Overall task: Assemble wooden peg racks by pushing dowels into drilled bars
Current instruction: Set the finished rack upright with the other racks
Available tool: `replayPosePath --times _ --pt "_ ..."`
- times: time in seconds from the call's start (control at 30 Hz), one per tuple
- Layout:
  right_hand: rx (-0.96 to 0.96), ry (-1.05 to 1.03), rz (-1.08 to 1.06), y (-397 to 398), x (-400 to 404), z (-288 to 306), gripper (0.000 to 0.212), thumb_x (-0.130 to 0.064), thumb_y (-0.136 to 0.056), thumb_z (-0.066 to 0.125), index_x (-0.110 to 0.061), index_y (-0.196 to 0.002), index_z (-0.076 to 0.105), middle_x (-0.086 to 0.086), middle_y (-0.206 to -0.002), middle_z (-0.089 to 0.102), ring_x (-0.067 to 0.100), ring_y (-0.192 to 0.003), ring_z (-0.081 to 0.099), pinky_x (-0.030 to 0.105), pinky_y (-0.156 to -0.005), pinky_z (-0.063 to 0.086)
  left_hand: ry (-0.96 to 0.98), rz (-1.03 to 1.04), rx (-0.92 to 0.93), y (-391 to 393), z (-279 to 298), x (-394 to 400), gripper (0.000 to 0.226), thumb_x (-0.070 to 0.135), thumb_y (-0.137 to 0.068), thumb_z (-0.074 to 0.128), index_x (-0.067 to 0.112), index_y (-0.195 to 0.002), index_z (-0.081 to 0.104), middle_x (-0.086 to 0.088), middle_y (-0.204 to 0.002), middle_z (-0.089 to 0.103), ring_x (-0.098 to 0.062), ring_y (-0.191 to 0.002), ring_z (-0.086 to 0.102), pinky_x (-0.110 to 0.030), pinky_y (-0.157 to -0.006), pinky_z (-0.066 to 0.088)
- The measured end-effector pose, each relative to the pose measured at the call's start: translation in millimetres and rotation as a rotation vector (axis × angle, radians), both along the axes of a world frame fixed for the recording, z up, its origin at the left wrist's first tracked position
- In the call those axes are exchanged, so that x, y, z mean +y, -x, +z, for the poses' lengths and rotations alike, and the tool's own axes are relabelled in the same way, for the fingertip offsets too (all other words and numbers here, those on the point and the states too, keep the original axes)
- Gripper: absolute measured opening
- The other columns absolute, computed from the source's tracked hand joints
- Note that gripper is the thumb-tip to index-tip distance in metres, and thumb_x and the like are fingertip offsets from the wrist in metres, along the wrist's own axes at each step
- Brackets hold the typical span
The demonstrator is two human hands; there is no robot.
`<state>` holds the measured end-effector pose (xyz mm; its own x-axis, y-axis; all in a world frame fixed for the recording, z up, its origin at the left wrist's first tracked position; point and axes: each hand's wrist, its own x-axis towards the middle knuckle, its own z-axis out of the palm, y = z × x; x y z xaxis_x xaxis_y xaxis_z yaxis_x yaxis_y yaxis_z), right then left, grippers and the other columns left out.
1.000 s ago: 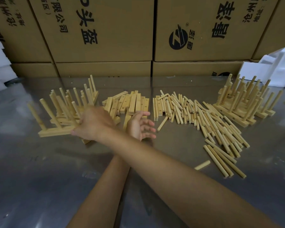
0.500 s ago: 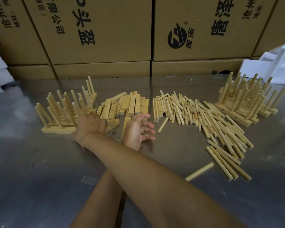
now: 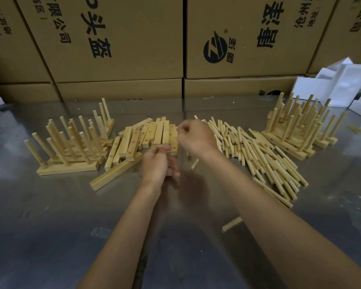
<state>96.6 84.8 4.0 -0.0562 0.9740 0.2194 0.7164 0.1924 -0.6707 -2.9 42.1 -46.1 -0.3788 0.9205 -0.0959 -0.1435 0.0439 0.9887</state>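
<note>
Meanwhile both hands hover blurred over the drilled bars (image 3: pixel 154 136), left (image 3: pixel 156 163) and right (image 3: pixel 196 136) grips unclear.

Not much to report on my end body-wise: I've got 2 bare forearms coming in from the bottom edge, no sleeves anywhere up to where the picture cuts them off. Left hand (image 3: pixel 157 163) and right hand (image 3: pixel 196 137) are both bare too, no gloves, and I can't spot a watch, a band or a ring on either wrist or on the fingers I can see. The fingers are a bit smeared with blur, so small details like nails are lost on me. No tape, no marks I can make out.
</note>
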Motion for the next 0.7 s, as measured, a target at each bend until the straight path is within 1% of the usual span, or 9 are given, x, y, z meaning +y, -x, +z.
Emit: replayPosePath --times 0.03,0.1,0.2,0.27,0.37,0.43,0.5,0.6,0.7 --pt "-0.12 -0.037 0.027 -5 1 -8 0.03 -0.017 -0.093 0.05 -0.017 -0.115 0.071 0.002 -0.121 0.069 0.024 -0.123 0.052 0.042 -0.102 0.045 -0.03 0.026 0.018 2 -1 0 0.026 0.004 -0.102 0.038 0.007 -0.105 0.064 -0.008 -0.07 0.059 -0.01 -0.042 0.056 -0.028 -0.038 0.05" --pt "-0.335 -0.075 0.139 -8 3 -27 0.034 -0.019 -0.094 0.05 -0.017 -0.125 0.064 0.004 -0.132 0.06 0.025 -0.13 0.042 0.045 -0.108 0.034 -0.065 0.072 0.05 5 -2 1 0.027 0.003 -0.101 0.039 0.01 -0.103 0.064 -0.007 -0.071 0.059 -0.009 -0.045 0.056 -0.027 -0.039 0.05" --pt "-0.518 -0.147 0.202 -4 1 -50 0.029 -0.024 -0.097 0.046 -0.017 -0.119 0.064 0.001 -0.126 0.06 0.022 -0.124 0.042 0.042 -0.102 0.03 -0.069 0.096 0.197 9 -3 -1 0.026 0.002 -0.1 0.039 0.014 -0.103 0.062 -0.006 -0.076 0.059 -0.012 -0.05 0.057 -0.028 -0.041 0.052" --pt "-0.539 -0.243 0.143 -4 -3 -57 0.028 -0.029 -0.096 0.046 -0.019 -0.115 0.063 0.0 -0.119 0.063 0.021 -0.117 0.045 0.04 -0.099 0.03 -0.065 0.107 0.278 10 -5 -2 0.025 0.002 -0.101 0.04 0.016 -0.103 0.06 -0.007 -0.077 0.059 -0.014 -0.049 0.056 -0.03 -0.042 0.052" --pt "-0.542 -0.332 0.062 -10 -13 -60 0.027 -0.04 -0.092 0.051 -0.022 -0.109 0.061 0.0 -0.109 0.065 0.022 -0.11 0.047 0.041 -0.093 0.031 -0.078 0.1 0.399 10 -8 -1 0.022 0.006 -0.102 0.041 0.019 -0.102 0.06 -0.002 -0.065 0.057 -0.01 -0.039 0.054 -0.033 -0.049 0.053" --pt "-0.536 -0.353 0.048 -15 -22 -59 0.03 -0.047 -0.09 0.054 -0.023 -0.106 0.061 0.0 -0.101 0.066 0.022 -0.107 0.047 0.041 -0.09 0.031 -0.088 0.068 0.486 8 -8 -1 0.02 0.009 -0.102 0.043 0.02 -0.102 0.06 -0.001 -0.061 0.057 -0.009 -0.036 0.053 -0.029 -0.048 0.05" --pt "-0.532 -0.37 0.039 -19 -30 -59 0.025 -0.044 -0.09 0.055 -0.022 -0.101 0.059 0.0 -0.092 0.067 0.023 -0.104 0.049 0.039 -0.089 0.031 -0.075 0.035 0.558 4 -9 -1 0.017 0.012 -0.102 0.045 0.02 -0.103 0.06 0.0 -0.063 0.059 -0.009 -0.035 0.053 -0.028 -0.047 0.048" --pt "-0.357 -0.308 0.008 -24 -43 -57 0.017 -0.033 -0.087 0.06 -0.018 -0.095 0.059 0.001 -0.084 0.067 0.023 -0.095 0.054 0.036 -0.084 0.037 0.013 -0.029 0.564 -1 -9 -5 0.013 0.016 -0.103 0.046 0.018 -0.108 0.057 -0.002 -0.074 0.063 -0.014 -0.04 0.058 -0.037 -0.052 0.056" --pt "0.098 -0.111 -0.087 -30 -52 -45 0.011 -0.029 -0.084 0.065 -0.019 -0.083 0.061 -0.004 -0.073 0.064 0.015 -0.076 0.059 0.032 -0.07 0.049 0.12 -0.123 0.278 -5 -2 -10 0.016 0.023 -0.106 0.044 0.014 -0.114 0.055 -0.015 -0.085 0.068 -0.02 -0.049 0.065 -0.033 -0.044 0.055"
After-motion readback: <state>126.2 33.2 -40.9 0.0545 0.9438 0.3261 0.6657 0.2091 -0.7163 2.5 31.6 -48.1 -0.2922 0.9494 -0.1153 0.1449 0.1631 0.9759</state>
